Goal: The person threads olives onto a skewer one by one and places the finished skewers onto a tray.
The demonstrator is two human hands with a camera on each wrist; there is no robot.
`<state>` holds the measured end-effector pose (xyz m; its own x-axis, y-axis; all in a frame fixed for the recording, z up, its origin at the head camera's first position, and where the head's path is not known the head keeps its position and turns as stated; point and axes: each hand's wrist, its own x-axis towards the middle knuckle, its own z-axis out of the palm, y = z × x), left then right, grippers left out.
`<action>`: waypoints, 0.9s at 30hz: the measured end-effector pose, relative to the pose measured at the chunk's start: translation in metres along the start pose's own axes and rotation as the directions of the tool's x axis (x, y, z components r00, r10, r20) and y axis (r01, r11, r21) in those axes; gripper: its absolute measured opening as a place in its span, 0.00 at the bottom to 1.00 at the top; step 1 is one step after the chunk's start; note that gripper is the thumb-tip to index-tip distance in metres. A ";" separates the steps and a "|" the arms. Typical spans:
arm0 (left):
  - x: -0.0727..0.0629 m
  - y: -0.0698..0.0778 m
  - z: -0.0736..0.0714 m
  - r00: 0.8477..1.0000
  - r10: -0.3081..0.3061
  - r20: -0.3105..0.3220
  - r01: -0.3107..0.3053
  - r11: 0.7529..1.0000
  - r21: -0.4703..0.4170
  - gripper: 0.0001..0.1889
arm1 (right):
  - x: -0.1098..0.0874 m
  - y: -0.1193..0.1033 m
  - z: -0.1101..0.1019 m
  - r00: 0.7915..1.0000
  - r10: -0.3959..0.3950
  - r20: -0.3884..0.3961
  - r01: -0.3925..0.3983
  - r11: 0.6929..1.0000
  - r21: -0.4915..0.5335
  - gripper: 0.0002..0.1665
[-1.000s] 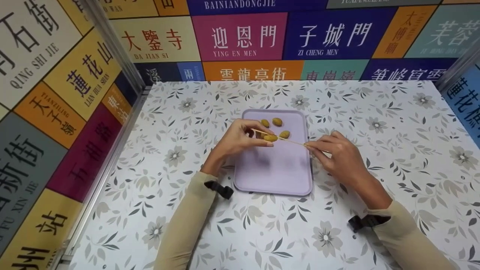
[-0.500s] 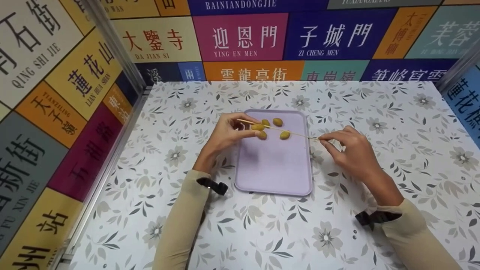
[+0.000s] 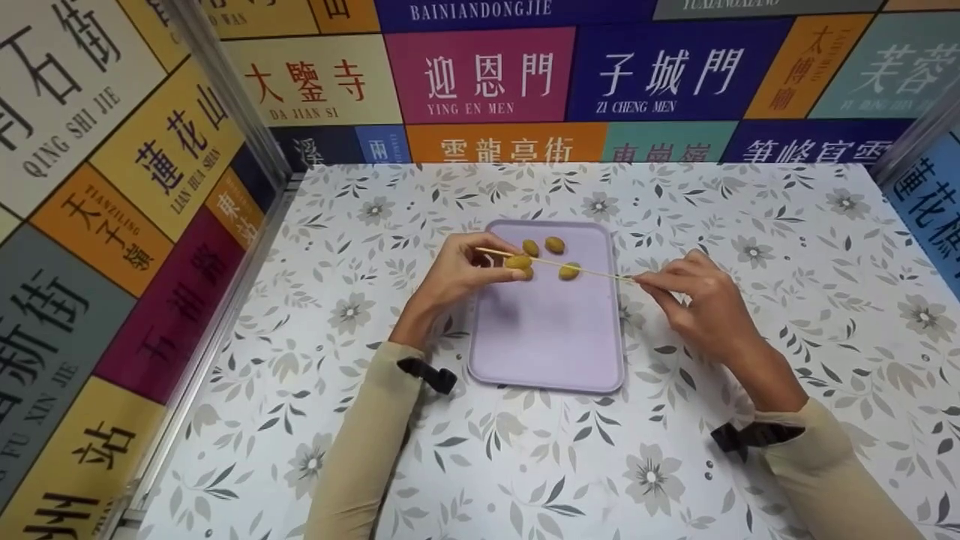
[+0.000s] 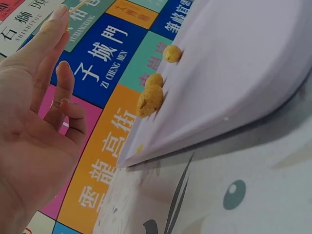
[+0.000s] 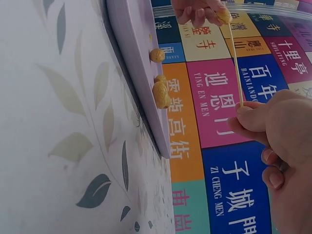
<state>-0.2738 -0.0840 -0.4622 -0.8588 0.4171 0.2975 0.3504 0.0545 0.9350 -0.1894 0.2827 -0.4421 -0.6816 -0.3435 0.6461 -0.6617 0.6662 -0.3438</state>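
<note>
So my left hand has a yellow ball pinched between thumb and fingertips, up over the tray, far half, toward its left edge. My right hand, just past the tray's right edge, pinches one end of a thin stick. Stick crosses above the tray to that ball; can't tell if it's through it. Loose balls sit on the tray's far half.
</note>
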 end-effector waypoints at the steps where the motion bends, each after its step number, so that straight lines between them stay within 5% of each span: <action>1: 0.000 0.000 0.000 1.000 -0.001 -0.001 0.001 1.000 0.003 0.15 | 0.000 0.000 0.000 1.000 -0.012 -0.004 0.012 1.000 0.008 0.15; 27: 0.001 0.001 0.017 0.999 0.035 0.033 -0.035 0.999 0.012 0.14 | -0.003 -0.009 0.011 0.999 -0.039 -0.007 0.040 0.992 0.121 0.14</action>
<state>-0.2682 -0.0680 -0.4647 -0.8332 0.4487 0.3234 0.3851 0.0511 0.9215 -0.1851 0.2698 -0.4483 -0.6527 -0.3647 0.6641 -0.7214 0.5670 -0.3976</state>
